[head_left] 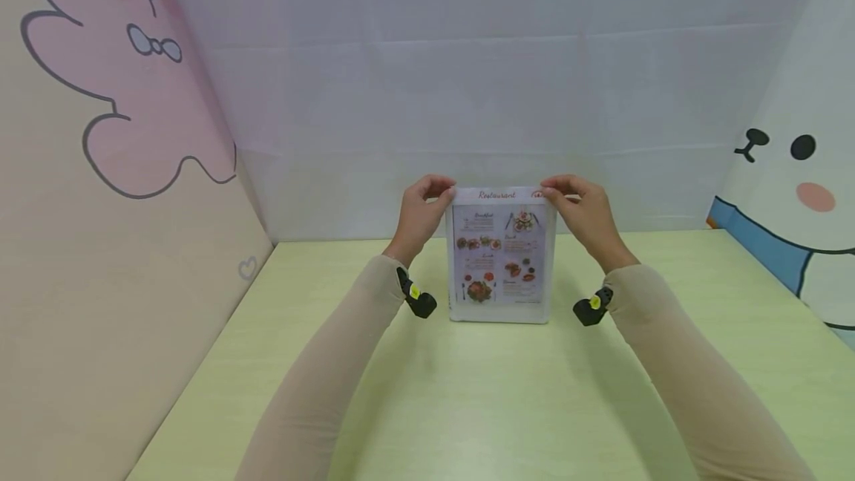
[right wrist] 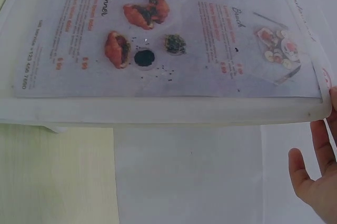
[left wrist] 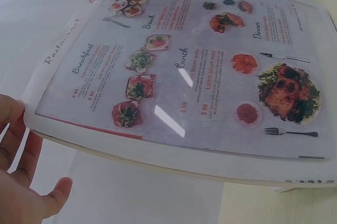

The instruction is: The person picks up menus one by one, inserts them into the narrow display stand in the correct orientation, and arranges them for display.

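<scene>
A white-framed menu board [head_left: 501, 258] stands upright on the table, its printed side facing me, with "Restaurant" across the top strip. My left hand [head_left: 424, 215] pinches its top left corner. At the top right corner, my right hand [head_left: 588, 217] pinches the frame in the same way. Both wrist views show a digit on the front of the corner while other fingers sit behind the edge. The printed sheet [left wrist: 174, 77] carries food pictures and the headings Breakfast, Lunch and Dinner. Part of a support shows behind the lower edge; the rest of the back is hidden.
The board rests on a pale yellow-green table [head_left: 467, 407], near its back edge. A white cloth [head_left: 427, 95] hangs behind it. A pink cartoon-printed panel [head_left: 80, 132] stands on the left, and a white cartoon-printed panel [head_left: 801, 169] on the right.
</scene>
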Demonstrator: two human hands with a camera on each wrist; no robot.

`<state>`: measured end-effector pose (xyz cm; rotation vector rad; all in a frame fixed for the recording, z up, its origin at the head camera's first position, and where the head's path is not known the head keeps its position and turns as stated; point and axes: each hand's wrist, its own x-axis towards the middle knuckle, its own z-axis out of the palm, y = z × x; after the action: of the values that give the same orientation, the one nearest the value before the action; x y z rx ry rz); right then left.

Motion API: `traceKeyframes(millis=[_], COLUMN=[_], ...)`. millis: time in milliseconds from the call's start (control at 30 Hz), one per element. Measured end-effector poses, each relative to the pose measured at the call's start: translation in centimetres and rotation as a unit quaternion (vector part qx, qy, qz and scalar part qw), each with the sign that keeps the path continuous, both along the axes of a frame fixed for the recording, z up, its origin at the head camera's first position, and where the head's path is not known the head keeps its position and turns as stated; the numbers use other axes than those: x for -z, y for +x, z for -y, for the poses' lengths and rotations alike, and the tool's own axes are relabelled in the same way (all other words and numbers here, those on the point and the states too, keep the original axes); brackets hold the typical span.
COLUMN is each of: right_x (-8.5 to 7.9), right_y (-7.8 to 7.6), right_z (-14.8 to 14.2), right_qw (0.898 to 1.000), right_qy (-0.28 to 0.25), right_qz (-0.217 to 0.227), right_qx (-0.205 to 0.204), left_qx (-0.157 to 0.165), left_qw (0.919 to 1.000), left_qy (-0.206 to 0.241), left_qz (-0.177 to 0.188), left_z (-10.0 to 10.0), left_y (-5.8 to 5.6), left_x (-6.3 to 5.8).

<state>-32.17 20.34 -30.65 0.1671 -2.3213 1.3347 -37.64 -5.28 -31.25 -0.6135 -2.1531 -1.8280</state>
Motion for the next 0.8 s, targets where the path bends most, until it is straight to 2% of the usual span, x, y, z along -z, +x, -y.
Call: traceKeyframes(millis=[400, 800], right_x=[0.04, 0.04], right_y=[0.11, 0.53], right_z=[-0.24, -0.74], right_qw=[1.0, 0.999], right_qy=[0.026, 0.048], right_qz=[-0.012, 0.009], right_qx=[0.013, -0.018], left_qx=[0.004, 0.009], left_qw=[0.9998, 0.9995], left_qy=[-0.014, -0.023], left_qz=[0.015, 0.018], left_z=[0.05, 0.22], left_y=[-0.18, -0.15], left_x=[0.18, 0.45])
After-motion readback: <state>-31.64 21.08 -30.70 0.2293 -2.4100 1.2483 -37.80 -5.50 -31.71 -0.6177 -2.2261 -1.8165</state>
